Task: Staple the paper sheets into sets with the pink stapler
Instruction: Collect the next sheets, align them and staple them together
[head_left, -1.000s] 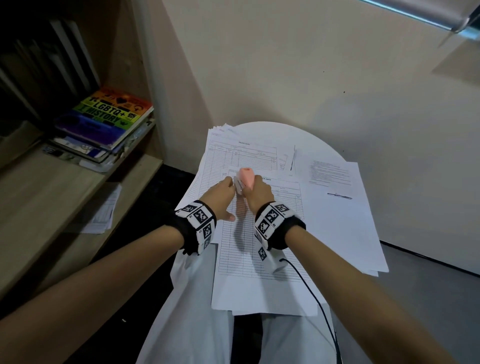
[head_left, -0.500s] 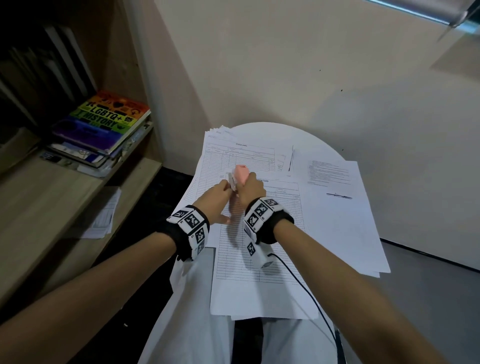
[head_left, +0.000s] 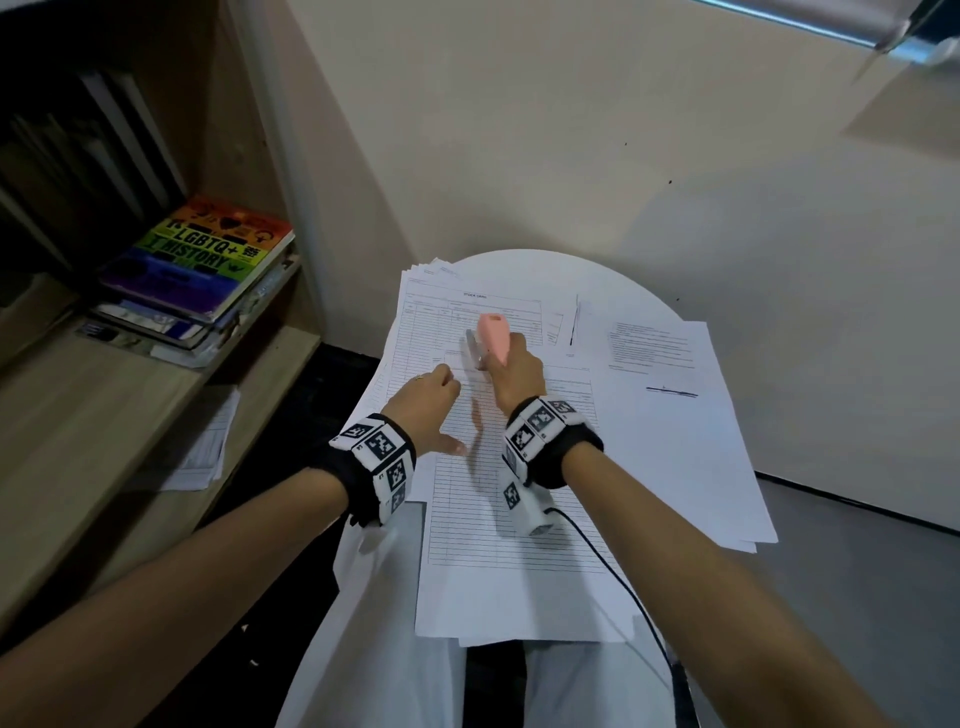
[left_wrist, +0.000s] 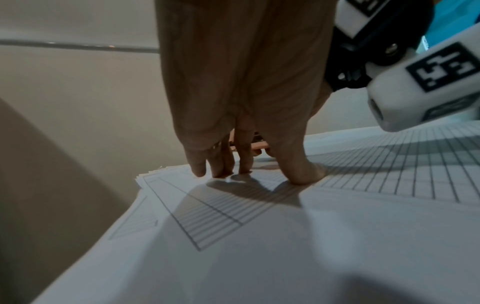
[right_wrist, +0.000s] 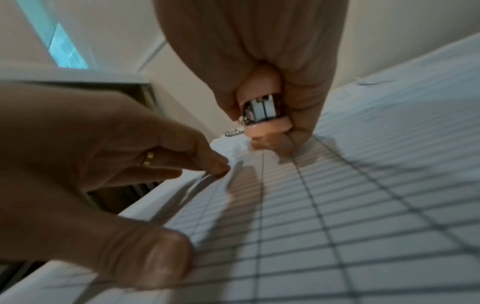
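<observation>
My right hand (head_left: 515, 375) grips the pink stapler (head_left: 493, 336) above the top left corner of the near set of lined sheets (head_left: 511, 525); its metal jaw hangs open toward the left. In the right wrist view the stapler (right_wrist: 262, 109) sits in my fist, rear end toward the camera. My left hand (head_left: 436, 397) is just left of it, apart from the stapler. Its fingertips (left_wrist: 221, 174) and thumb press down on the sheets near their left edge. A thicker stack of forms (head_left: 441, 306) lies behind, and more sheets (head_left: 680, 426) lie to the right.
The papers cover a small round white table (head_left: 545, 262) set against the wall. A wooden bookshelf (head_left: 104, 400) stands at the left with stacked books (head_left: 208, 254) and loose sheets (head_left: 205, 447) on a lower board. A black cable (head_left: 613, 571) runs from my right wrist.
My left hand has let go beside the stapler and moved left and nearer, down onto the paper. The right hand has carried the stapler slightly farther away, its jaw now open.
</observation>
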